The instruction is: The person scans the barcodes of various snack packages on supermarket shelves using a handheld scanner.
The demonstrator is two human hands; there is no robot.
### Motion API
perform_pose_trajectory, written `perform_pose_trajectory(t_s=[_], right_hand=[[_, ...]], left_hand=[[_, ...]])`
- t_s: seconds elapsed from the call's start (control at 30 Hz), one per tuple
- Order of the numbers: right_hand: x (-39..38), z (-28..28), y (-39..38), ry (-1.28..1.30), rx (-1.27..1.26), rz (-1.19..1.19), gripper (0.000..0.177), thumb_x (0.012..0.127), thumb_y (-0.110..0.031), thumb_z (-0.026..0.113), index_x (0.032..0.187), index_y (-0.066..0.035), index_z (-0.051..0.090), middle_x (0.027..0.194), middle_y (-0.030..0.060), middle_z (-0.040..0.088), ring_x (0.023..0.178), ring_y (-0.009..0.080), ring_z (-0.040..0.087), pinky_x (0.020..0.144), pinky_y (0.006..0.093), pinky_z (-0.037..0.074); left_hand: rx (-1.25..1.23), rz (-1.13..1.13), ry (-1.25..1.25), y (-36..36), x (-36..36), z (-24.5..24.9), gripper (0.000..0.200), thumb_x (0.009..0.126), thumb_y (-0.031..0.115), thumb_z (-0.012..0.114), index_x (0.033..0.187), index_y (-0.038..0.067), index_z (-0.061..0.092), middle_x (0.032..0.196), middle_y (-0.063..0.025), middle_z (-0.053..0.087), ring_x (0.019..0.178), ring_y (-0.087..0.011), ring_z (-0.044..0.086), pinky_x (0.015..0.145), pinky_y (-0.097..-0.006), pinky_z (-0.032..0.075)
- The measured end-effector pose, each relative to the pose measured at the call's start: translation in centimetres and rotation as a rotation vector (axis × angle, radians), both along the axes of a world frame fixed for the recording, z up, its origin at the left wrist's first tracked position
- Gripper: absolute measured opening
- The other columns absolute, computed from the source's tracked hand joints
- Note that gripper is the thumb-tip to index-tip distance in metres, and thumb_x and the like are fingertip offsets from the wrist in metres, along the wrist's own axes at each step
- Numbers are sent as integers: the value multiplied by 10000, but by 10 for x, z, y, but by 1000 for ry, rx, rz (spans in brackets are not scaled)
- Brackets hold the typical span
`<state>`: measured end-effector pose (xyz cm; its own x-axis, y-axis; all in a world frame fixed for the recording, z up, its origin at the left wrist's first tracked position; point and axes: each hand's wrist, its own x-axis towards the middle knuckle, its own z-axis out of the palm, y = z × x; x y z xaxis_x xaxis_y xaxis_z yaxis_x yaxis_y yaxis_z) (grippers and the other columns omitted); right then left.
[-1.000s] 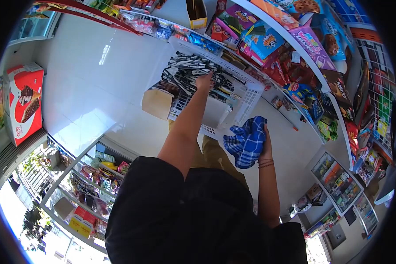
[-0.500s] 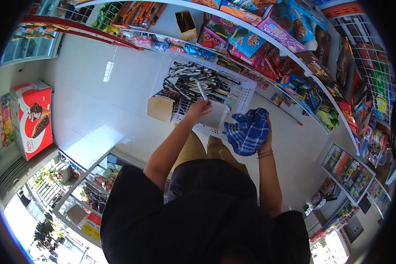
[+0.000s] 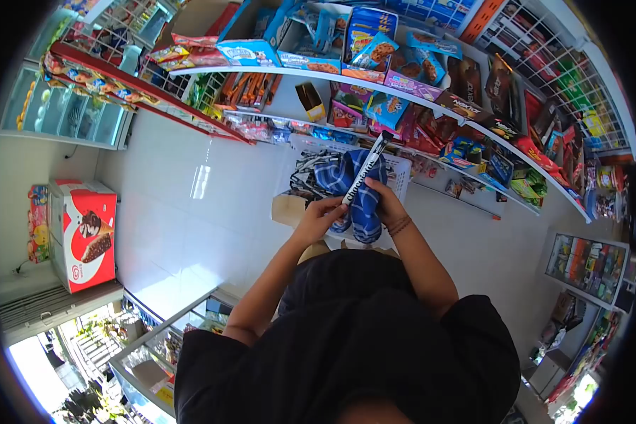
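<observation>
Head view: left hand (image 3: pixel 319 216) brought its clamped bar (image 3: pixel 364 169) from basket (image 3: pixel 402 172) to cloth (image 3: pixel 336 178) clutched by right hand (image 3: pixel 385 201).

1. This is a shop.
2. Long shelves (image 3: pixel 297 71) are full of snack packs (image 3: pixel 366 42) and sweets.
3. A red ice cream freezer (image 3: pixel 85 233) stands on the white floor (image 3: pixel 191 205).
4. A glass-door fridge (image 3: pixel 67 113) stands in the corner.

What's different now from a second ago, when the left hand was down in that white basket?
The left hand has come up out of the basket with one bar in its fingers and brought it against the blue cloth. The right hand has swung the cloth inward to meet it. Unchanged: the right hand keeps hold of the cloth, and the basket stays where it was.
</observation>
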<state>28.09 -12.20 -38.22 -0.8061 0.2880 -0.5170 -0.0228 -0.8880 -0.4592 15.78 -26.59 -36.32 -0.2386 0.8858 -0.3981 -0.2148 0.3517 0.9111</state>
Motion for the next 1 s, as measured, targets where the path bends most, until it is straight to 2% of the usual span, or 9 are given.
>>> perform_pose_trajectory(t_s=[0.07, 0.2, 0.37, 0.43, 0.6, 0.73, 0.9, 0.97, 1.0], right_hand=[[-3, 19, 1, -8, 59, -19, 348, 703, -186, 672, 980, -26, 534, 839, 56, 589, 752, 155, 586, 688, 281, 487], [-4, 48, 5, -33, 240, -119, 379, 650, -109, 700, 976, -29, 523, 849, 43, 554, 754, 152, 566, 672, 287, 479], [-1, 74, 17, 1, 300, -225, 387, 647, -105, 697, 982, -30, 518, 831, 38, 557, 721, 147, 561, 659, 285, 472], [-1, 76, 24, 6, 192, -293, 367, 648, -98, 693, 966, -35, 522, 822, 35, 560, 711, 149, 562, 665, 280, 466], [1, 87, 23, 18, 157, -406, 244, 706, -192, 644, 879, -42, 562, 796, 36, 579, 710, 151, 568, 672, 288, 470], [3, 96, 2, 41, 220, -284, 247, 718, -175, 635, 901, -23, 564, 796, 48, 595, 713, 155, 583, 666, 266, 471], [4, 105, -18, 1, 202, -214, 285, 703, -144, 641, 935, -4, 554, 818, 64, 592, 702, 162, 585, 687, 271, 476], [2, 110, -15, -14, 439, -276, 287, 699, -130, 632, 944, -8, 544, 816, 66, 585, 719, 168, 583, 687, 271, 474], [2, 114, -13, -14, 436, -275, 287, 699, -130, 632, 944, -8, 544, 816, 66, 585, 719, 168, 583, 687, 271, 474]], left_hand=[[36, -25, 44, -1, -2, 11, 307, 869, 174, 513, 1120, -2, 529, 892, -31, 576, 770, -95, 541, 703, -236, 458], [93, -31, 59, -2, 1, 22, 295, 872, 154, 506, 1116, -10, 527, 932, -41, 570, 797, -103, 540, 725, -248, 462], [106, -82, 29, -1, -1, 39, 273, 878, 137, 490, 1101, -16, 532, 933, -42, 572, 824, -106, 547, 740, -247, 467], [132, -73, -3, -2, -1, 43, 266, 877, 129, 491, 1094, -17, 536, 930, -43, 573, 843, -111, 553, 729, -248, 469], [145, -34, 11, 2, 0, 62, 241, 860, 92, 512, 1070, -22, 548, 912, -53, 589, 840, -116, 566, 722, -249, 470], [223, 74, -32, 6, 3, 71, 220, 838, 99, 558, 1023, -19, 575, 857, -47, 606, 800, -94, 563, 698, -216, 457], [177, 44, 38, 11, 4, 86, 210, 827, 99, 573, 992, -30, 591, 830, -52, 620, 777, -88, 563, 709, -212, 444], [144, 40, 20, 9, 3, 91, 210, 825, 90, 572, 986, -43, 591, 842, -64, 622, 797, -98, 567, 739, -221, 438], [150, 36, 14, 9, 3, 96, 215, 824, 86, 571, 996, -42, 589, 845, -64, 623, 805, -97, 565, 746, -222, 435]])
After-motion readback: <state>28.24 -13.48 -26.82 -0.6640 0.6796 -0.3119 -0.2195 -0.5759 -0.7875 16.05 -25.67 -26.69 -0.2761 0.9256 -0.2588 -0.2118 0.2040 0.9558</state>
